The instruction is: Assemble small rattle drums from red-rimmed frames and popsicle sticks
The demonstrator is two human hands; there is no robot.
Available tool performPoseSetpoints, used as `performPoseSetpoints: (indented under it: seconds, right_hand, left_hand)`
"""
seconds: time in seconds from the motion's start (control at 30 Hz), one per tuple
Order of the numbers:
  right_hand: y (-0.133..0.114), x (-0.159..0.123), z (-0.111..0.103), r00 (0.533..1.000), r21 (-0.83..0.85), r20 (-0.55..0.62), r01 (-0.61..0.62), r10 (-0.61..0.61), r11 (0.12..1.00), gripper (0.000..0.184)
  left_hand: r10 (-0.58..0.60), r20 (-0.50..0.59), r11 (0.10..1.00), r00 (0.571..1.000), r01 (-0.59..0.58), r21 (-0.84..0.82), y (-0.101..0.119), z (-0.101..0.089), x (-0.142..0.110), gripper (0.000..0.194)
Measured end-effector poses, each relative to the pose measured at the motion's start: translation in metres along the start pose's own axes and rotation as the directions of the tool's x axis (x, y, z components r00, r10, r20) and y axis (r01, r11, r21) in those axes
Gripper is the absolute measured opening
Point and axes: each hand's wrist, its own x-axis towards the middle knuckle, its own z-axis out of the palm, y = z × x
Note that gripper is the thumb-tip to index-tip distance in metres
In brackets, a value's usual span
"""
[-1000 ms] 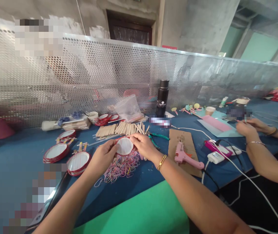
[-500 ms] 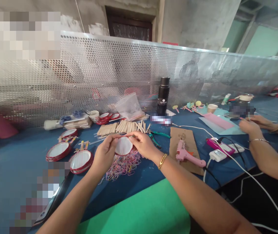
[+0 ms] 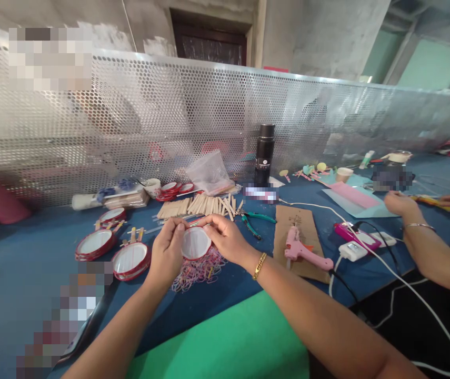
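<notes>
Both my hands hold one small round disc (image 3: 195,242), white in the middle with a red rim, tilted up above a heap of thin coloured rubber bands (image 3: 198,268) on the blue table. My left hand (image 3: 168,251) pinches the disc's left edge with curled fingers. My right hand (image 3: 223,238), a gold bracelet on its wrist, grips the right edge with fingers closed at the top rim. Whether a band is stretched between the fingers is too small to tell.
Red-rimmed discs with clothespins (image 3: 130,259) lie at left, wooden sticks (image 3: 197,206) behind, green pliers (image 3: 255,219), a pink glue gun (image 3: 302,250) on cardboard, a black bottle (image 3: 263,154), a power strip (image 3: 353,251) with cables. Another person's arms (image 3: 426,239) work at right. A perforated metal screen (image 3: 209,116) closes the back.
The disc has tilted and sunk a little toward me between my hands. The other person's hands at right have drawn apart, one now reaching further right.
</notes>
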Motion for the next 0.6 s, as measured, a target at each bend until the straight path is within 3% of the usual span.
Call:
performPoseSetpoints:
  seconds: [0.6]
  right_hand:
    - [-0.0056,-0.0042,0.0066,0.996,-0.14,-0.07,0.053,-0.063,0.989,0.016]
  left_hand:
    - [-0.033,-0.036,0.999,0.999,0.032,-0.035,-0.0003,0.0005,-0.0027,0.015]
